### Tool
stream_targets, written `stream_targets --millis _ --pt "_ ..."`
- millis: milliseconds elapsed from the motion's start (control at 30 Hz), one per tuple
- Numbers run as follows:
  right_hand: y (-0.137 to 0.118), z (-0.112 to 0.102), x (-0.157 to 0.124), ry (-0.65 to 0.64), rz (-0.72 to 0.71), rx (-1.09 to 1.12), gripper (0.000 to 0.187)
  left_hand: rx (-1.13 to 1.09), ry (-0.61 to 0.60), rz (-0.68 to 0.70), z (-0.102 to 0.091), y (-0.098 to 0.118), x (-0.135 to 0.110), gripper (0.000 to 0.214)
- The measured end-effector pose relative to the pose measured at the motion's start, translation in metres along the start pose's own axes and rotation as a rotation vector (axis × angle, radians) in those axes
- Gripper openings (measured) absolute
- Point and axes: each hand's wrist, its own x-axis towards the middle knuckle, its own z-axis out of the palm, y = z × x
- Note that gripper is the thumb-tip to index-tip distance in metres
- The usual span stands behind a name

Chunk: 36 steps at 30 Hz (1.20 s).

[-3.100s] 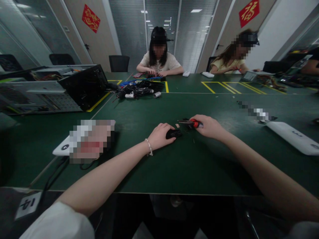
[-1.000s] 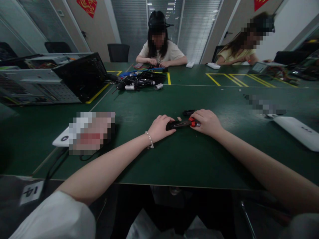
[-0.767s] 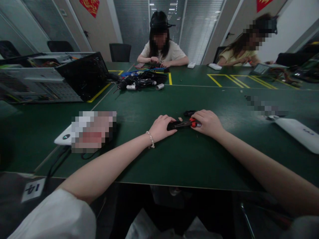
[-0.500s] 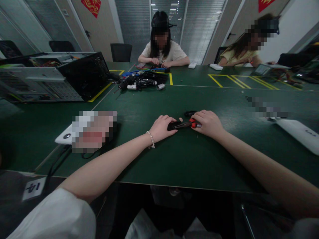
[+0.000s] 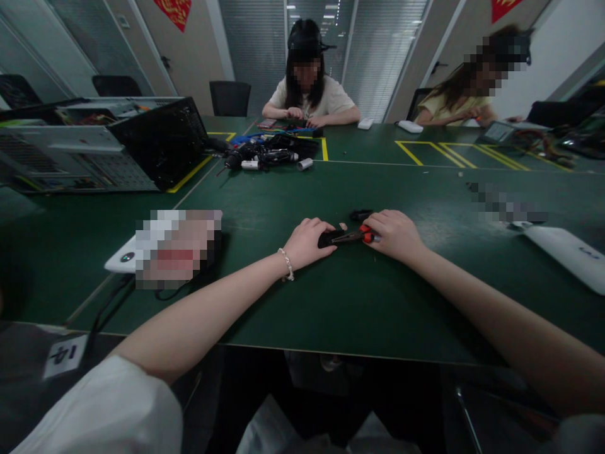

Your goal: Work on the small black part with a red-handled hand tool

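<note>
Both forearms (image 5: 208,309) slant inward from the sides. The left hand (image 5: 309,243) is curled, thumb (image 5: 328,252) opposite bent fingers (image 5: 321,224); near it, the right hand (image 5: 393,232) is closed, its back turned up.

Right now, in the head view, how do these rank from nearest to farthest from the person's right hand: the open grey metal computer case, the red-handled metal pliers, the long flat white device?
1. Red-handled metal pliers: held in the right hand.
2. Long flat white device: on the table, to the hand's right.
3. Open grey metal computer case: far left.
</note>
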Motion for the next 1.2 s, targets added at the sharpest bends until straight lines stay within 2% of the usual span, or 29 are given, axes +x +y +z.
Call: stream_targets --millis 267,533,800,1200 --pt "0.0020 0.0034 -0.0010 0.010 -0.005 -0.015 0.023 0.021 0.013 0.005 0.0003 0.0024 -0.0008 0.034" --pt "0.0009 -0.0009 -0.0017 0.007 -0.020 -0.019 0.038 0.002 0.011 0.011 0.0007 0.0001 -0.0004 0.033" --pt "0.0032 -0.0025 -0.0013 0.002 -0.075 -0.044 0.046 0.005 0.017 0.015 0.0010 -0.0007 -0.0012 0.033" --pt "-0.0007 -0.0004 -0.0007 -0.010 -0.027 -0.066 0.042 0.016 -0.003 0.002 -0.0005 0.0010 -0.0006 0.034"
